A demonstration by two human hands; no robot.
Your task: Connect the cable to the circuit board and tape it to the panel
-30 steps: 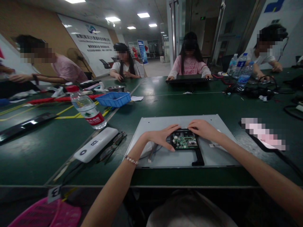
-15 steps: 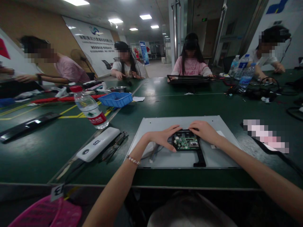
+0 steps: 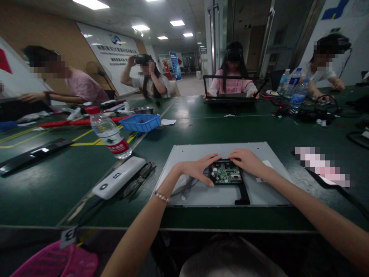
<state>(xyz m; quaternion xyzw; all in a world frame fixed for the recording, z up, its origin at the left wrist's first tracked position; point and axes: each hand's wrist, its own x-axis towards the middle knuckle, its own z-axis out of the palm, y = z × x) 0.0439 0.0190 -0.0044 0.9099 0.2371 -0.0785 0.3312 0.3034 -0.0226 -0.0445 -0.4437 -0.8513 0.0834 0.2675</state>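
Observation:
A grey metal panel [image 3: 265,194] lies flat near the table's front edge. On it rests a black plastic frame [image 3: 243,193] around a green circuit board [image 3: 223,174]. My left hand [image 3: 201,168] is at the frame's left side, thumb and fingers spread apart, touching its edge. At the frame's top right corner, my right hand [image 3: 248,159] has its fingers bent together on the rim; what they grip, if anything, is hidden. Thin cables [image 3: 187,187] lie on the panel beside my left wrist.
Left of the panel are glasses [image 3: 138,181], a white power bank [image 3: 119,177], a water bottle [image 3: 111,134] and a blue basket [image 3: 141,123]. A phone-like object [image 3: 321,167] lies at right. Several people sit around the green table [image 3: 184,130].
Across the table, one person has raised both hands to their headset and another has lifted a black frame upright. My hands have barely moved.

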